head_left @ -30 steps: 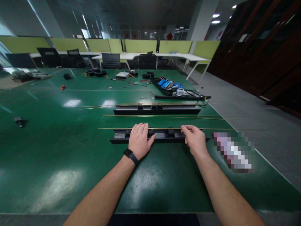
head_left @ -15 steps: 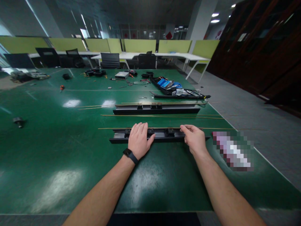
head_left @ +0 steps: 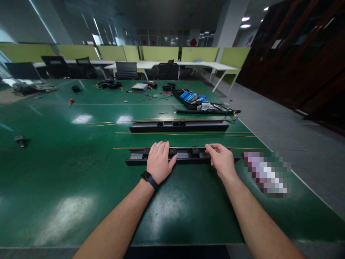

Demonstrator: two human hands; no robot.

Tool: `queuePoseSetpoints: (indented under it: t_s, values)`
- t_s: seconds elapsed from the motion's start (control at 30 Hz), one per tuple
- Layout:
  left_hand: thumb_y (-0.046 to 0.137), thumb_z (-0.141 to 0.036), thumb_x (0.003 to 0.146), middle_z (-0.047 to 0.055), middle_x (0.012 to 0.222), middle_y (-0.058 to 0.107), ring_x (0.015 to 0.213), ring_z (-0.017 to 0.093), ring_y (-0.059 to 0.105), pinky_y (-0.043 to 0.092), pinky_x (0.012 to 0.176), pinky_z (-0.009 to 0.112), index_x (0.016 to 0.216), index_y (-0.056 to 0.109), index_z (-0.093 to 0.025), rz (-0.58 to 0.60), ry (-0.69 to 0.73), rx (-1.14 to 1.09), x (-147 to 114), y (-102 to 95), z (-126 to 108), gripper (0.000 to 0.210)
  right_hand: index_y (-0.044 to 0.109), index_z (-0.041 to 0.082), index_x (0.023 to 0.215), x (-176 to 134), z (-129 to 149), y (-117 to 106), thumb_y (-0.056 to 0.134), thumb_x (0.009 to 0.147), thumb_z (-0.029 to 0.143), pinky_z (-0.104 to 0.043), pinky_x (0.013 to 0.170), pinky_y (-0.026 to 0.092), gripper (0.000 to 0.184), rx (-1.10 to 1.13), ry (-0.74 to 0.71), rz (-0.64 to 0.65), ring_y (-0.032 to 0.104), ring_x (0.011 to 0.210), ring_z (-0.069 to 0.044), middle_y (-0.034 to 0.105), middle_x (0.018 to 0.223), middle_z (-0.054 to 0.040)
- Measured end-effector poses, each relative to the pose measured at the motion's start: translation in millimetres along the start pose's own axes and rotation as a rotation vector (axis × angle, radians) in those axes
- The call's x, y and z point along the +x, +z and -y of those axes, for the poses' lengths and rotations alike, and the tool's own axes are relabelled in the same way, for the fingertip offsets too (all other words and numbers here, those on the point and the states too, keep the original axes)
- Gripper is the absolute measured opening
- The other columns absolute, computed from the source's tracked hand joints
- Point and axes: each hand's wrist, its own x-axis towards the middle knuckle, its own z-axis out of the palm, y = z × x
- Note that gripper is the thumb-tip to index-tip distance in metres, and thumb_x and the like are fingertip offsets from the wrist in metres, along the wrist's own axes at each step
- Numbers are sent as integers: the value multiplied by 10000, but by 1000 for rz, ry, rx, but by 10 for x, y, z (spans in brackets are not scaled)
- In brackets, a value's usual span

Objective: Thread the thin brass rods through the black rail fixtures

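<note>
- Fingers of the right hand: thumb and forefinger are closing together, apparently clamping on the rod towards the right end of the near rail.
- Left hand, one: its fingers are lying nearly side by side over the near rail, thumb standing apart; they are hiding part of the rod, and whether they are pressing it cannot be told.
- Rod, thin, gold: running along the back edge of the near rail, projecting past both ends.
- Near rail, black: resting on the desk, with blocks sitting in its channel.
- Far rail: lying beyond, also carrying blocks; several gold rods are stretching along its back edge.
- Loose rods: lying between the rails.
- Progress, as judged: blocks are already sitting in both rails; the rod is seemingly being lined up, its fixing not showing; the loose rods are waiting unplaced.
</note>
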Motion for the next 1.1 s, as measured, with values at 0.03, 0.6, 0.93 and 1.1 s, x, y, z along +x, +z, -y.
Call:
queuePoseSetpoints:
  t_s: [0.03,0.6,0.93,1.1]
  values:
    - [516,-489,1000,173,1369,638,1342,323,542,329,1223,490,1403,549,-91,-1,1,1,0,2,1,567,721,152,900,1,3,3,797,736,574,-226,311,289,459,-5,3,-7,431,329,-57,751,803,-66]
    - [515,-488,999,178,1356,642,1332,325,553,335,1218,498,1394,556,-101,-15,5,-11,-2,-10,8,555,719,148,958,-43,63,4,804,723,588,-223,310,280,505,35,-8,8,441,334,-62,733,796,-63]
    - [515,-493,999,181,1356,641,1332,326,550,333,1221,493,1396,554,-87,3,3,-9,-2,2,9,569,739,146,915,31,-32,-1,763,774,511,-237,316,278,392,-34,16,-46,434,326,-62,765,855,-91]
    - [511,-491,1000,175,1349,646,1332,328,550,338,1215,504,1402,549,-101,-3,-1,-16,2,-4,5,562,713,147,896,27,-31,-4,779,752,544,-224,303,254,427,27,16,-33,443,328,-62,752,843,-90]
